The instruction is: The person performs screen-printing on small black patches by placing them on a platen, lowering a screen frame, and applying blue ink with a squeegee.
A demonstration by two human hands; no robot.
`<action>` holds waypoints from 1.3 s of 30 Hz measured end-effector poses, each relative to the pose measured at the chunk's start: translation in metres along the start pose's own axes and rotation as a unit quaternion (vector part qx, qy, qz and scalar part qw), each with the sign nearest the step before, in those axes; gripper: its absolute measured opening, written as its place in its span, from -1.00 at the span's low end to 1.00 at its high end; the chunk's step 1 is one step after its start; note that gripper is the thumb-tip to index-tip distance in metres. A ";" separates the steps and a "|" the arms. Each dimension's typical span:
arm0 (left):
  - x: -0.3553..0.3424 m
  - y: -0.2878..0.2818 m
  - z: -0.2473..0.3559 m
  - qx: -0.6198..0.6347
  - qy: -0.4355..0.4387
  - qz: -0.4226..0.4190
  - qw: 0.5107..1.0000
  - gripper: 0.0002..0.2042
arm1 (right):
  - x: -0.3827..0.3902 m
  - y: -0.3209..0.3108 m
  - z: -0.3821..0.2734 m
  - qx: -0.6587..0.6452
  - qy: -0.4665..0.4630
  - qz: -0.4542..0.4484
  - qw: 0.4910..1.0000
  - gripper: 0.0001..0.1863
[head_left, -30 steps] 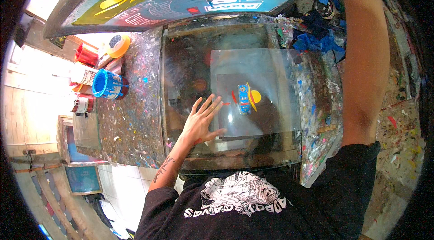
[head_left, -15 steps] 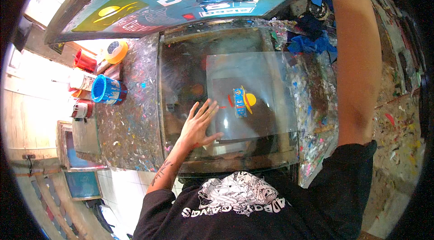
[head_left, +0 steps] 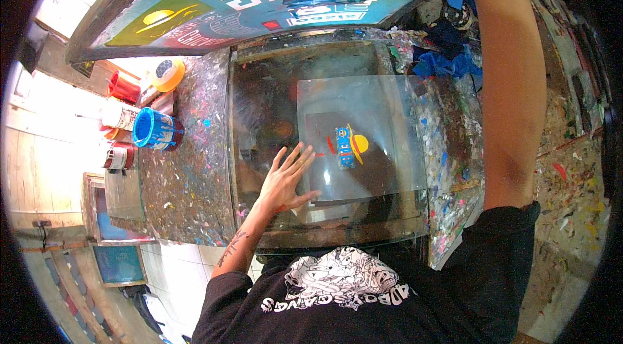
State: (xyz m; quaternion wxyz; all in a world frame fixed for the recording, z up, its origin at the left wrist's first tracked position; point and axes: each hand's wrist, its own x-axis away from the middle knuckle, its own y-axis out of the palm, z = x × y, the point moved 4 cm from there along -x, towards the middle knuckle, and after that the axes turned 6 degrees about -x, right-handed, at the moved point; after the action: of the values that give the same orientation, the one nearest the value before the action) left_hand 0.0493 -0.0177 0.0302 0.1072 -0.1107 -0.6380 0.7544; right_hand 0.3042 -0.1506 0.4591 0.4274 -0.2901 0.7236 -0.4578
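My left hand (head_left: 285, 180) lies flat with its fingers spread, at the left edge of a clear sheet (head_left: 363, 101). A small blue, red and yellow printed design (head_left: 350, 148), with a yellow hat shape, shows in the middle of that sheet. Beneath it is a glass pane (head_left: 266, 101) set in a paint-stained work table (head_left: 188, 188). Up the right side stretches my right arm (head_left: 513, 91), and its hand is cut off beyond the top edge. A large framed screen (head_left: 188, 10) with several coloured prints stands tilted up at the far side.
Paint pots stand at the table's left: a blue one (head_left: 154, 129), a red one (head_left: 123, 86) and others. A roll of orange tape (head_left: 167, 76) is beside them. Blue rags (head_left: 448, 62) lie at the far right. Smaller frames (head_left: 120, 265) lean lower left.
Almost nothing differs. The view has shifted very slightly; my left hand stays on the sheet, and my right arm remains raised.
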 end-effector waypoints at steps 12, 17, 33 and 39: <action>-0.025 -0.018 0.036 0.138 -0.149 0.380 0.902 -0.84 | 0.022 -0.011 -0.018 -0.087 0.007 -0.054 0.995 0.04; -0.116 -0.056 0.132 0.521 0.009 0.024 0.853 -0.46 | 0.019 -0.008 -0.011 -0.044 0.058 -0.100 0.992 -0.03; 0.086 -0.043 0.058 0.036 -0.131 0.186 0.973 -0.54 | 0.276 0.279 -0.075 -0.025 0.043 -0.023 0.998 -0.71; 0.085 -0.036 0.056 0.042 -0.132 0.211 0.968 -0.57 | 0.265 0.301 -0.072 -0.088 0.013 -0.061 0.994 -0.72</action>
State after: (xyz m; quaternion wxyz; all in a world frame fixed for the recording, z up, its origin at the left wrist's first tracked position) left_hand -0.0478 -0.0390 0.0718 -0.1346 -0.1379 -0.5768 0.7939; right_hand 0.1082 -0.2115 0.1068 0.3615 -0.3643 0.7476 -0.4216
